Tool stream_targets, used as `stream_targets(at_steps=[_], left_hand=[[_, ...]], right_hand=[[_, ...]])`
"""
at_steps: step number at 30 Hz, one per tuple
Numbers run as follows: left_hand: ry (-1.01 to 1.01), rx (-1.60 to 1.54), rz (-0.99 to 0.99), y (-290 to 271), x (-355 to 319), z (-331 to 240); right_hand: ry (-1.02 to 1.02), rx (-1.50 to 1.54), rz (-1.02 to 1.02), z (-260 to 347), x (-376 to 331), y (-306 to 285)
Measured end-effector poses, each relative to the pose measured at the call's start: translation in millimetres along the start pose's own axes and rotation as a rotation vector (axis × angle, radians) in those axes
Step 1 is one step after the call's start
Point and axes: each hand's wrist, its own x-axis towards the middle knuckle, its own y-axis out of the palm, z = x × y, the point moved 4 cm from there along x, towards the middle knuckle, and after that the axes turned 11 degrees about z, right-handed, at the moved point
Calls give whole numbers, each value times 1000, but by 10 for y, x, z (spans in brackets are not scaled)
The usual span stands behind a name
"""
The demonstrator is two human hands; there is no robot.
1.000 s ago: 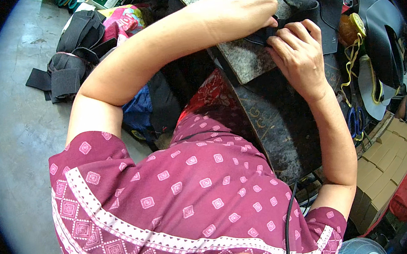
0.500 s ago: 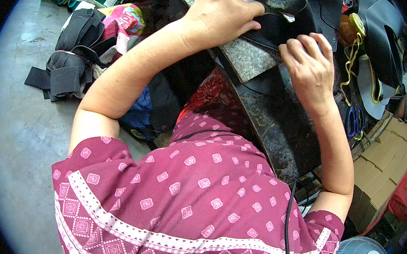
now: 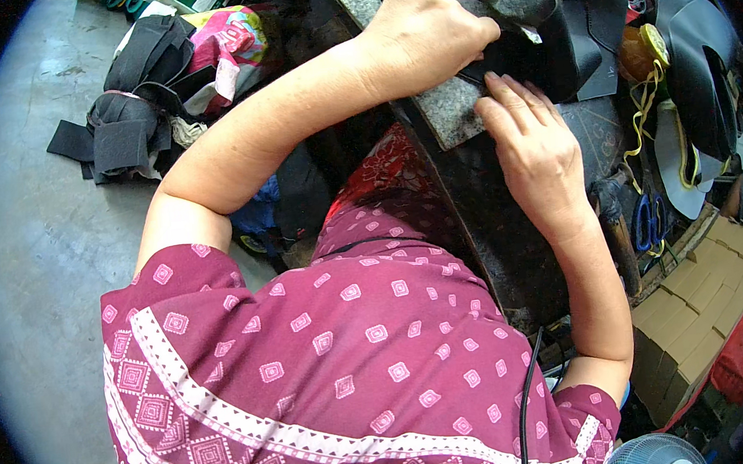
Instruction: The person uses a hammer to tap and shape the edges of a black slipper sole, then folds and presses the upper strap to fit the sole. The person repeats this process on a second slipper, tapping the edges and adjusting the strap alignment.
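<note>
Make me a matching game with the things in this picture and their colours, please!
Things:
1. scissors handles
2. cardboard boxes
3. stone slab
4. piece the hands work on

Colours:
A. grey
B. black
C. blue
D. brown

Pairs: 1-C, 2-D, 3-A, 4-B. The left hand and right hand both touch the black piece on the slab.

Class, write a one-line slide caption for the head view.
Both hands, left hand and right hand, press a black leather piece on a grey stone slab.
</note>
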Motion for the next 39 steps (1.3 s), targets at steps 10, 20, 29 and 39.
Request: stream_targets(at_steps=[10,20,29,39], left_hand=[[439,235,-151,-465,-226,120],[-179,-147,47,-12,-221,238],[-187,-151,183,14,-130,231],[-230,-241,137,-367,-186,430]], right_hand=[[-22,64,-19,-214,-38,10],[18,119,21,-322,-169,8],[69,151,88,-126,-21,40],[86,285,3,-91,91,53]])
